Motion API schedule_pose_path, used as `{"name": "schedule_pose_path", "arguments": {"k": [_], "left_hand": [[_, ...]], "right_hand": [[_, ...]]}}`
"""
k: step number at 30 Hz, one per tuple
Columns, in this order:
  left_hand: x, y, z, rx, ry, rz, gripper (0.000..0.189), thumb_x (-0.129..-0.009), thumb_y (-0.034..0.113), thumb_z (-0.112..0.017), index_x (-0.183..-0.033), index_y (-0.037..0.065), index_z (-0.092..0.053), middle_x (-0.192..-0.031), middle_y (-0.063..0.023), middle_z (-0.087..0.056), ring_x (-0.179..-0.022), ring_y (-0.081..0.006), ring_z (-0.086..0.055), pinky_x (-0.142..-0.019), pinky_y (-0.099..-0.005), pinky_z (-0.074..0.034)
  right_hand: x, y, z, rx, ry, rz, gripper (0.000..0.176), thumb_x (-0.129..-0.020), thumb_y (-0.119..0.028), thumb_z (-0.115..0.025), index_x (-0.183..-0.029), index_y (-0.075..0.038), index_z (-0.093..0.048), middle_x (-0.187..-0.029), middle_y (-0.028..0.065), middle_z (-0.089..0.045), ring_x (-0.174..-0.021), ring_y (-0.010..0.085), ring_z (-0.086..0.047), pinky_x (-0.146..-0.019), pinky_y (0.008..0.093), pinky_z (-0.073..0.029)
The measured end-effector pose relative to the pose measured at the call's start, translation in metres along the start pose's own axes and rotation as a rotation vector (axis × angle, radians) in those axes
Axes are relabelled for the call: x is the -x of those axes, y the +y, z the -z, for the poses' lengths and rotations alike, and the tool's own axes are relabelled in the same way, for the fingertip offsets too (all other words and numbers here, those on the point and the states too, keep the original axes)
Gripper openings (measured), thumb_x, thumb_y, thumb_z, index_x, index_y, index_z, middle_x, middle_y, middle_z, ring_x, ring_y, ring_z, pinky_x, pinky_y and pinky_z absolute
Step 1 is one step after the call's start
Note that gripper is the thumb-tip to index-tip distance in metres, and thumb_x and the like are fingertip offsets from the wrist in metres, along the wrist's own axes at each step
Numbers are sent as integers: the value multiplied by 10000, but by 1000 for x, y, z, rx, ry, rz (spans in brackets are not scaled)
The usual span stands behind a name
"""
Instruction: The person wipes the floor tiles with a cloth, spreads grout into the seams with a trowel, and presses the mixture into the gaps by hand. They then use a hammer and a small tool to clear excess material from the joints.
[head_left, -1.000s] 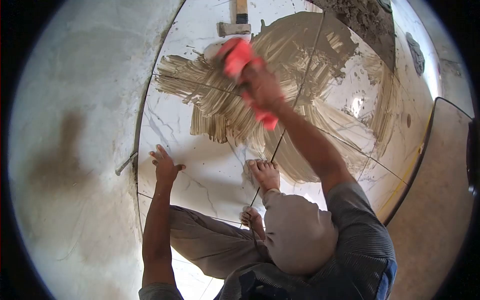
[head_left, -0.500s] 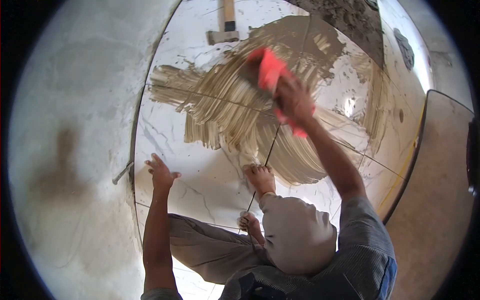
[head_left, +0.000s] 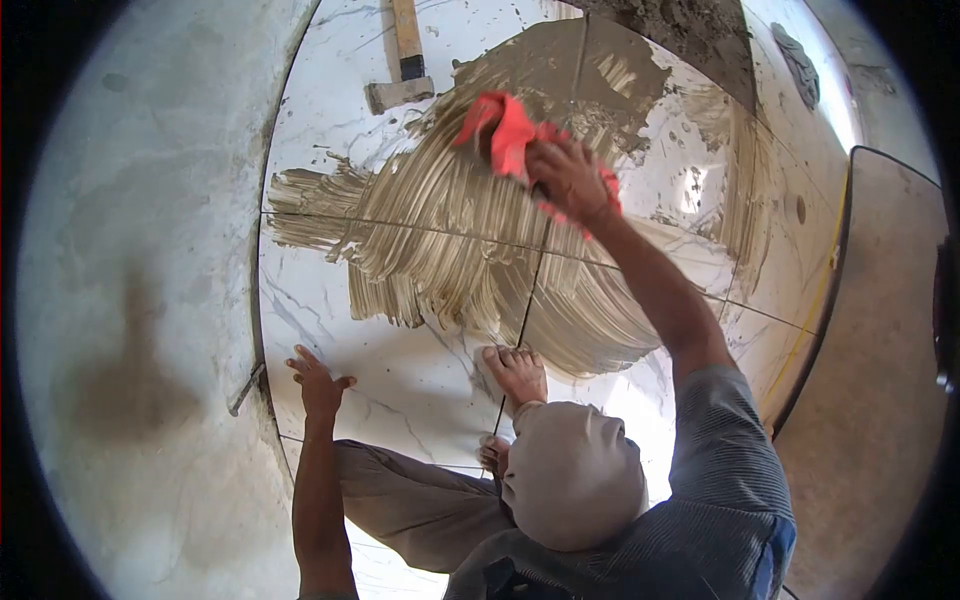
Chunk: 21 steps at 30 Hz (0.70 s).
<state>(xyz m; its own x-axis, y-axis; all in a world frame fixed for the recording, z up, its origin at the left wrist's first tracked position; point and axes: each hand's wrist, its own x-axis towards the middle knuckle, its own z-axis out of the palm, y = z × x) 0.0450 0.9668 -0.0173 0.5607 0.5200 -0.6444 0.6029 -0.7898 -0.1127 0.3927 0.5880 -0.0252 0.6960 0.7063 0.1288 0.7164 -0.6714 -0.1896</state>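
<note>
The right hand [head_left: 570, 180] is closed around a red cloth [head_left: 505, 125], pressing it onto the grout [head_left: 450, 240] smeared across the tiles [head_left: 400, 400]. The left hand [head_left: 318, 385] lies flat with fingers spread on a clean tile, holding nothing. A hammer [head_left: 402, 90] lies beyond the smear, near the cloth. A bare foot [head_left: 517, 372] rests on the joint at the smear's near edge.

A hammer [head_left: 404, 60] lies on the tiles [head_left: 400, 390] beyond the grout smear [head_left: 450, 230].
</note>
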Motion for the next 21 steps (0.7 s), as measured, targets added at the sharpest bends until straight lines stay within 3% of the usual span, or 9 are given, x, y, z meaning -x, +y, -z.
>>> {"name": "schedule_pose_path", "arguments": {"k": [5,8,10,14,18,19,20,21], "left_hand": [[0,-1,-3,-70,27,-23,1250,-536,438,-787,-1355,-72,6,-1296,-449,-125,-1082,-546,-421,-859,-394,-477],[-5,-9,-15,-83,54,-27,1255,-526,441,-788,-1355,-74,1,-1296,-450,-122,-1098,-547,-403,-859,-394,-478],[-6,-11,-14,-79,93,-50,1257,-522,434,-791,-1356,-75,0,-1295,-451,-121,-1109,-548,-391,-858,-396,-478],[-2,1,2,-6,13,16,1268,-509,389,-812,-1356,-71,12,-1307,-445,-88,-1121,-551,-375,-878,-414,-464],[-1,-1,0,63,16,7,1258,-521,341,-823,-1363,-49,25,-1325,-432,-49,-1135,-564,-345,-888,-428,-455],[-1,1,2,59,19,-5,1258,-521,341,-823,-1363,-49,25,-1325,-432,-49,-1135,-564,-345,-888,-428,-455],[-2,4,4,65,-28,34,1252,-528,325,-825,-1366,-39,30,-1329,-428,-43,-1148,-570,-319,-890,-430,-453],[-2,4,6,70,-77,77,1246,-535,309,-826,-1369,-29,36,-1333,-424,-37,-1161,-575,-294,-892,-432,-450]], "right_hand": [[-81,96,-6,122,111,-69,226,-750,-165,-532,-964,-206,-590,-1193,-3,-492,-1154,295,-411,-920,486,-353],[-128,173,-32,147,178,-49,236,-750,-195,-566,-984,-212,-593,-1129,-12,-524,-1083,294,-463,-890,485,-387],[-153,190,-21,117,128,-215,255,-746,-174,-543,-996,-192,-594,-1145,20,-532,-1052,314,-490,-880,471,-401],[-166,123,26,27,343,-423,274,-779,-121,-509,-1036,-167,-591,-1125,51,-553,-1018,323,-518,-871,426,-421],[-147,38,22,5,204,-203,314,-718,-189,-583,-1032,-174,-571,-1146,48,-535,-1044,341,-497,-864,460,-422],[-141,2,26,-62,109,-284,333,-714,-209,-599,-1044,-200,-556,-1165,44,-507,-1083,352,-470,-841,499,-424],[-135,-2,-9,8,152,-204,344,-715,-231,-603,-1053,-221,-541,-1172,39,-470,-1090,351,-449,-820,540,-416],[-129,-22,-18,110,97,-261,347,-729,-260,-597,-1068,-236,-528,-1167,37,-446,-1070,350,-441,-817,576,-397]]}}
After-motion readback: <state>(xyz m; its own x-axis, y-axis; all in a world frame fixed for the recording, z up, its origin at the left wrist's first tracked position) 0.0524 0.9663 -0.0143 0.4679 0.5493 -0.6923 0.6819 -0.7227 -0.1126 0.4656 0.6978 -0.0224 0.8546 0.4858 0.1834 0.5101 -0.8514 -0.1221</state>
